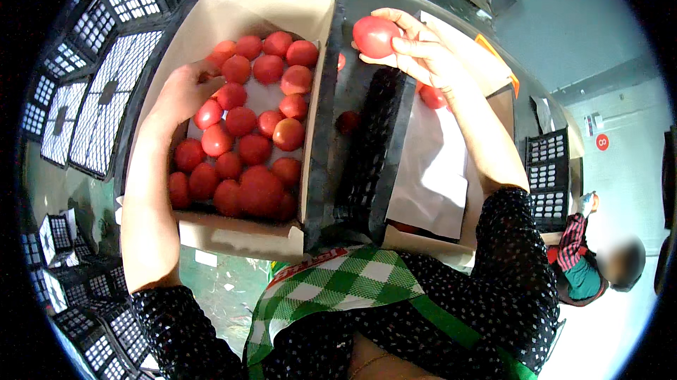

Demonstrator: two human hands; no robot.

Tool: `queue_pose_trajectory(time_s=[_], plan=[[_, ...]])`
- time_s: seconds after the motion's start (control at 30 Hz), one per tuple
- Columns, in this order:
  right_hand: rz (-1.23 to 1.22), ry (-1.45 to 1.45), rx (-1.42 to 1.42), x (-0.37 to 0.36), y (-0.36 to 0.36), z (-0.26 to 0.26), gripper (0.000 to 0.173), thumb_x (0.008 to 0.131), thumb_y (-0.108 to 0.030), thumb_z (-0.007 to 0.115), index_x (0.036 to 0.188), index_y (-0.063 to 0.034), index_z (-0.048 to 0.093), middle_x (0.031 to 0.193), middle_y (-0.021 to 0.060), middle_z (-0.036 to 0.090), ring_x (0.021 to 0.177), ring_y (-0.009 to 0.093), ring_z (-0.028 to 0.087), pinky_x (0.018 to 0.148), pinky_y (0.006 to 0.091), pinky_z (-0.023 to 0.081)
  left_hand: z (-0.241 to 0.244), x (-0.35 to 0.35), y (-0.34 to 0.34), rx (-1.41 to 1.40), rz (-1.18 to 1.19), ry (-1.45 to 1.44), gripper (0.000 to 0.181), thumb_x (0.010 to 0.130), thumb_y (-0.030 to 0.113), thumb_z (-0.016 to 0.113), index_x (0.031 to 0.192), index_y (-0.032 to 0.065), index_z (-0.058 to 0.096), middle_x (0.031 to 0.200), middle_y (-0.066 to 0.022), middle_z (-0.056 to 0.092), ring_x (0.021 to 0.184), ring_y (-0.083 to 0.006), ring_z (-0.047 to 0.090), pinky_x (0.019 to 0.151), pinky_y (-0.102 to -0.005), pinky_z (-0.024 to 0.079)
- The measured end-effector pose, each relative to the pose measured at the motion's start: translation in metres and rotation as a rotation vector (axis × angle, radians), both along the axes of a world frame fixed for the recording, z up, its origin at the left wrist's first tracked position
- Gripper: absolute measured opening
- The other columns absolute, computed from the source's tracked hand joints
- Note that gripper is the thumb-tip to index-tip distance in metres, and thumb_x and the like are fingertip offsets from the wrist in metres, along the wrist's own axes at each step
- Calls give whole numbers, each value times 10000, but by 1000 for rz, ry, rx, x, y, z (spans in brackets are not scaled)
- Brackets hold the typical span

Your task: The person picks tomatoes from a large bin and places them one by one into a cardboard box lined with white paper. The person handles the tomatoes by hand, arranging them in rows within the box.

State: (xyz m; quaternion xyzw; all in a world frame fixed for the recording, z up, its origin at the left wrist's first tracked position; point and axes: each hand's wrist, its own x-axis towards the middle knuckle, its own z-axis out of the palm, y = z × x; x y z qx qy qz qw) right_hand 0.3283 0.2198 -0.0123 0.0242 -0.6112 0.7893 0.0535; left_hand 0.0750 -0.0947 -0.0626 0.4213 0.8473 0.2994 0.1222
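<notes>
My right hand (418, 49) holds a large red tomato (376, 36) between its fingers and thumb, raised above the right-hand crate. My left hand (188, 89) reaches into the paper-lined crate (240, 235) on the left, its curled fingers at the tomatoes near that crate's left side; whether they grip one is hidden. Many red tomatoes (241, 121) lie in this crate, one of them more orange (288, 134). In the right-hand crate, a sheet of paper (428, 168) lies below my right forearm, and a few tomatoes (432, 96) show beside its upper end.
Black plastic crates (113, 99) stand along the left. Between the two lined crates is a dark gap with a tomato (347, 122) in it. Another black crate (548, 179) stands at right, near a co-worker (582, 274). An orange edge (497, 62) sticks up behind my right forearm.
</notes>
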Motion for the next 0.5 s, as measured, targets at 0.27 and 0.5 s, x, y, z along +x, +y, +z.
queue_pose_trajectory(time_s=[0.27,0.5], plan=[[-103,-104,323,-5,-23,34,714,782,-115,745,1412,-76,412,1231,148,550,1129,209,599,927,286,526,3,5,1,-12,-92,61,327,858,292,651,1067,41,656,901,-186,682,843,-310,668,762,-392,508],[-384,-78,173,61,6,19,657,798,-69,715,1387,-72,424,1244,120,536,1147,233,558,1024,387,464,6,10,0,30,-96,-84,274,897,189,628,1056,-34,642,932,-82,665,908,-132,584,832,-309,468]])
